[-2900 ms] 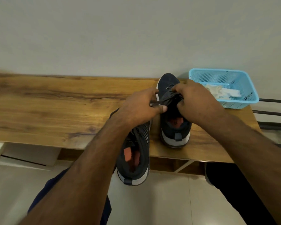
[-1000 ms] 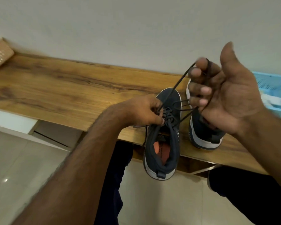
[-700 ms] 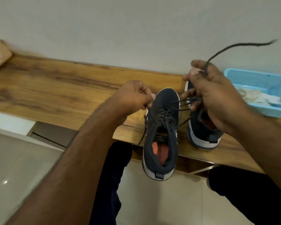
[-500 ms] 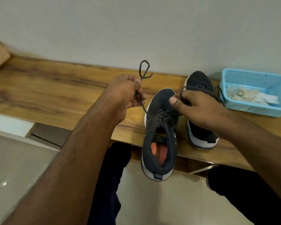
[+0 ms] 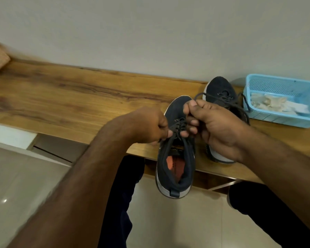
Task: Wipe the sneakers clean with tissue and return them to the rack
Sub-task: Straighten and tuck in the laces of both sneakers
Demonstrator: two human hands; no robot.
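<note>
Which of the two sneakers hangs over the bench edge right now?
The nearer sneaker, whose laces both hands are pinching: its heel juts past the wooden bench edge. The other sneaker, beside the blue basket, sits fully on top.

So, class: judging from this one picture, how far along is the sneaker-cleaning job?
Looks done: crumpled tissue lies in the blue basket, which suggests the wiping is over. In hand: the left hand and right hand pinch the laces of the near sneaker, whose heel overhangs the wooden shelf. Left: the far sneaker lies beside it; no rack is identifiable.
</note>
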